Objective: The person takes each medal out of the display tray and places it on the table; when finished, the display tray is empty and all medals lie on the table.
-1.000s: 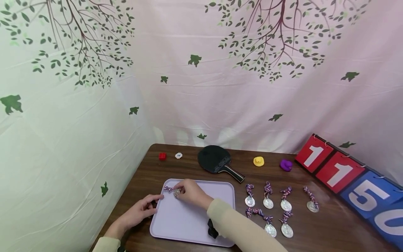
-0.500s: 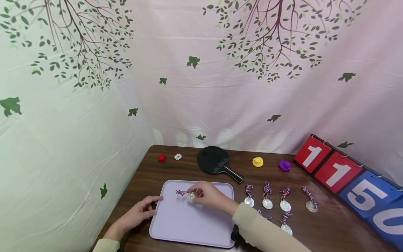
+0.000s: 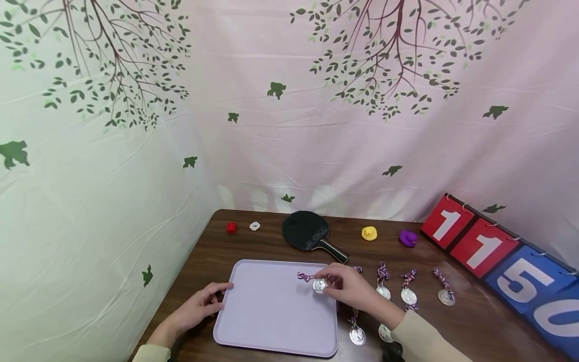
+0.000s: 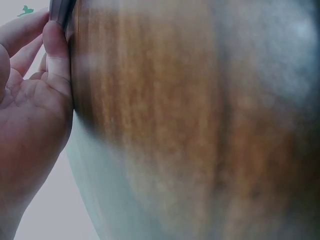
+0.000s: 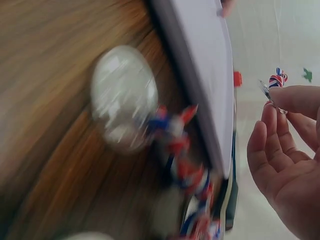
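Note:
My right hand (image 3: 350,289) pinches a silver medal (image 3: 319,286) between thumb and fingers, above the right side of the lavender tray (image 3: 271,314). A knotted red, white and blue ribbon (image 3: 305,276) sticks out leftward from the medal. In the right wrist view the held medal (image 5: 265,90) is seen edge-on at the fingertips. My left hand (image 3: 202,305) rests at the tray's left edge, fingertips touching its rim; the left wrist view shows thumb and fingers against that edge. On the table right of the tray lie several more ribboned medals (image 3: 357,336), some partly covered by my right hand and sleeve.
Behind the tray lie a black table tennis bat (image 3: 306,231), a red toy brick (image 3: 231,228) and a white round token (image 3: 255,226). A yellow duck (image 3: 369,233) and a purple duck (image 3: 408,238) sit farther right. A flip scoreboard (image 3: 490,251) leans along the right side.
My right hand has carried the medal from the tray's upper left corner to the right, over its right side. My left hand has stayed at the tray's left edge.

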`<action>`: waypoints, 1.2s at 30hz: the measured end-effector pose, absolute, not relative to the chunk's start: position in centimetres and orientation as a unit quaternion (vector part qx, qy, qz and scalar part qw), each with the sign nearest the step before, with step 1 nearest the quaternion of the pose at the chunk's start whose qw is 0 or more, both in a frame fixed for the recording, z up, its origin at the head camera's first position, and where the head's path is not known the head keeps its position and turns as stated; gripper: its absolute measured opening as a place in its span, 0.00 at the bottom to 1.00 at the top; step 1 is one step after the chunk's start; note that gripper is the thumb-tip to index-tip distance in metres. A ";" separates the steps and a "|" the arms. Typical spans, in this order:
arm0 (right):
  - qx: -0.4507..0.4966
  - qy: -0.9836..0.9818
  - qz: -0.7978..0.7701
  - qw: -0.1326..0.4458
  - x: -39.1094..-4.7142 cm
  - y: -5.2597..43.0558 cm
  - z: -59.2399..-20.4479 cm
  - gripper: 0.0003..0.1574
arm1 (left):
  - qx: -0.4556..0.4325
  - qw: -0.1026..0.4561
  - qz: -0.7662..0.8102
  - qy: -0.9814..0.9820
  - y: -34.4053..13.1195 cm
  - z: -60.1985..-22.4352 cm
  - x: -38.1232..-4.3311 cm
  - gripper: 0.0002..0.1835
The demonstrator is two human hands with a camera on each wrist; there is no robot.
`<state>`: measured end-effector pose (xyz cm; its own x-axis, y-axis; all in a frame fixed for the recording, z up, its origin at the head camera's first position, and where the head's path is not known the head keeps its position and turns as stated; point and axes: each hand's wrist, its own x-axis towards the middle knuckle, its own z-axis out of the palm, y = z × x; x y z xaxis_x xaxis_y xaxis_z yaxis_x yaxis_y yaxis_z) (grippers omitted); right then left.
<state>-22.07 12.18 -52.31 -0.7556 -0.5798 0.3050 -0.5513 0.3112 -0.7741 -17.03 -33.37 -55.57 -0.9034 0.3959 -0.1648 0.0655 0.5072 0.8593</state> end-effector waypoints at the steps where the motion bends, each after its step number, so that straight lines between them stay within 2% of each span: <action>1: -0.347 0.812 -0.469 0.010 -21.9 12.9 -52.3 0.22 | 0.137 0.173 0.477 0.851 -33.4 -55.6 -17.0 0.25; 16: -0.331 0.827 -0.447 -0.077 -18.8 24.4 -53.1 0.25 | 0.138 0.170 0.486 0.846 -33.3 -55.4 -17.1 0.25; 20: -0.313 0.840 -0.435 -0.083 -17.7 27.4 -53.4 0.25 | 0.141 0.172 0.481 0.848 -33.3 -55.5 -17.2 0.25; 27: -0.166 0.906 -0.389 0.008 -15.4 32.1 -53.0 0.19 | 0.146 0.169 0.480 0.848 -33.2 -55.4 -17.1 0.25; 30: -0.114 0.926 -0.357 0.053 -14.7 34.0 -52.9 0.21 | 0.147 0.170 0.483 0.847 -33.1 -55.3 -17.1 0.25; 36: -0.078 0.938 -0.325 0.093 -13.9 36.8 -53.5 0.28 | 0.151 0.165 0.482 0.847 -33.2 -55.3 -17.1 0.25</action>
<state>-13.86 36.80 -53.51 -0.9708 -0.2060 -0.1232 -0.0855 0.7762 -0.6247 -17.08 -33.21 -55.35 -0.9000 0.4148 -0.1340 0.0968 0.4899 0.8664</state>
